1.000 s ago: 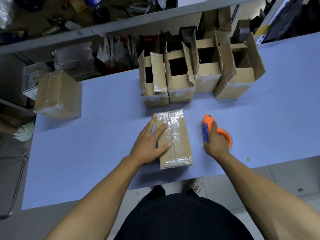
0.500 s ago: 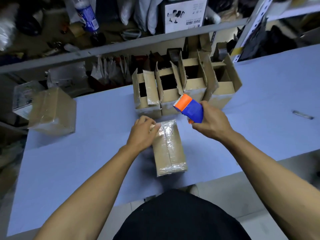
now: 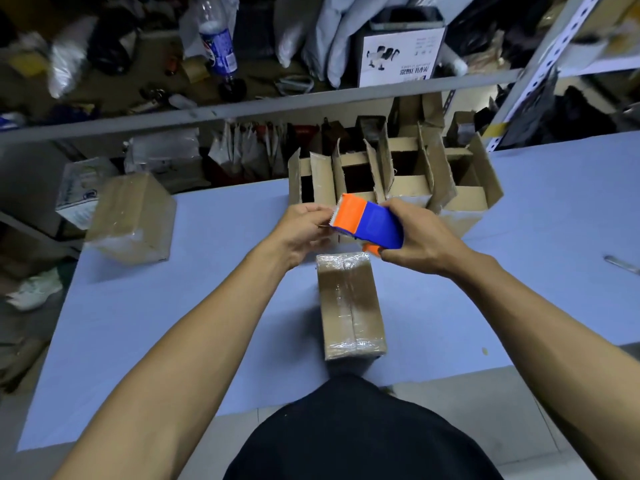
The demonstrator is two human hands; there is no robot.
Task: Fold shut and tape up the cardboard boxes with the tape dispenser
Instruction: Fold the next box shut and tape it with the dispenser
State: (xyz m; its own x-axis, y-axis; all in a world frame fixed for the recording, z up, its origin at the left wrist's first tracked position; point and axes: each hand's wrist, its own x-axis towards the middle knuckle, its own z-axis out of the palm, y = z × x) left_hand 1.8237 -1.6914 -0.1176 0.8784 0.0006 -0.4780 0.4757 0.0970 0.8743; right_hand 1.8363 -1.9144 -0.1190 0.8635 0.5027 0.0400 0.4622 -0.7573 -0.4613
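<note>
The right hand (image 3: 420, 242) grips the orange and blue tape dispenser (image 3: 369, 223) above the table (image 3: 173, 323), held in the air just past the far end of the taped box (image 3: 349, 306). The left hand (image 3: 298, 230) has its fingers curled at the dispenser's toothed orange end, at nine o'clock from it; it seems to pinch the tape there, but the tape itself is too faint to make out. The taped box lies shut at the table's centre, its top seam and both ends covered in clear tape. At twelve o'clock from it stands a row of four open boxes (image 3: 391, 174), flaps upright; their insides are dark and what they hold cannot be told. At ten o'clock, near the table's left edge, sits another sealed box (image 3: 133, 216). A small metal piece (image 3: 621, 264) lies at three o'clock.
</note>
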